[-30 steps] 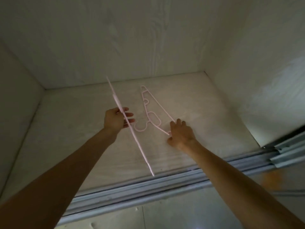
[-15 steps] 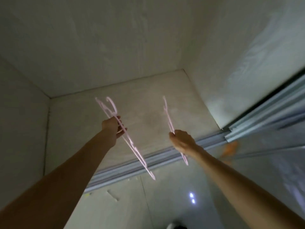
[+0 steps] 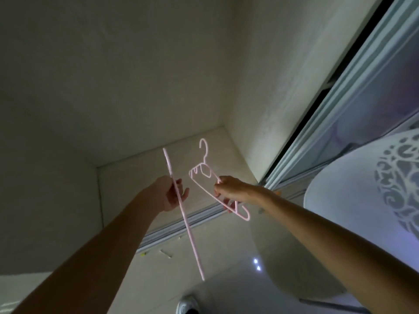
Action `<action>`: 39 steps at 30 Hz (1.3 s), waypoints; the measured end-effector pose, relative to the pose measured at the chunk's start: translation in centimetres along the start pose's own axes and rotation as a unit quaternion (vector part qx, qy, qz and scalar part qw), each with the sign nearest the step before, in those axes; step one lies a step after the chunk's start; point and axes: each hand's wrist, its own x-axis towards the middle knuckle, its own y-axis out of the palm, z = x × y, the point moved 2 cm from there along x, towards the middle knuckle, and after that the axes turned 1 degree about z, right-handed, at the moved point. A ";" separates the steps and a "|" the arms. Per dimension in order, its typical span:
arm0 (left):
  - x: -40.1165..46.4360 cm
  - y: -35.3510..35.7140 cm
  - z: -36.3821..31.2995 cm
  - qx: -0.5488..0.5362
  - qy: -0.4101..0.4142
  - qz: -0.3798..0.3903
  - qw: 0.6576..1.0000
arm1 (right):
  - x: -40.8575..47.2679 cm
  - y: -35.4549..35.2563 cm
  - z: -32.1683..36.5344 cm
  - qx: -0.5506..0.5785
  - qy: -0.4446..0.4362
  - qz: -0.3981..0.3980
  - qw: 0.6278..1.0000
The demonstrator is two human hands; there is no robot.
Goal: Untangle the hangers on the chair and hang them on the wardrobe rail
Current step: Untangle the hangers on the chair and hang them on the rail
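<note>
Pink plastic hangers, one per hand, are held apart in the air before the wardrobe (image 3: 158, 87). Left hand (image 3: 169, 193) grasps the edge-on hanger (image 3: 186, 225), running from 11 to 5 o'clock. Right hand (image 3: 231, 191) is clenched on the other hanger (image 3: 204, 175), hook at 12. White chair (image 3: 340, 211) at 3 o'clock.
</note>
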 end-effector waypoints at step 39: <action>-42.3 6.0 -30.7 -0.049 0.240 0.202 0.948 | -35.9 -19.1 39.0 -0.217 -0.237 -0.400 0.858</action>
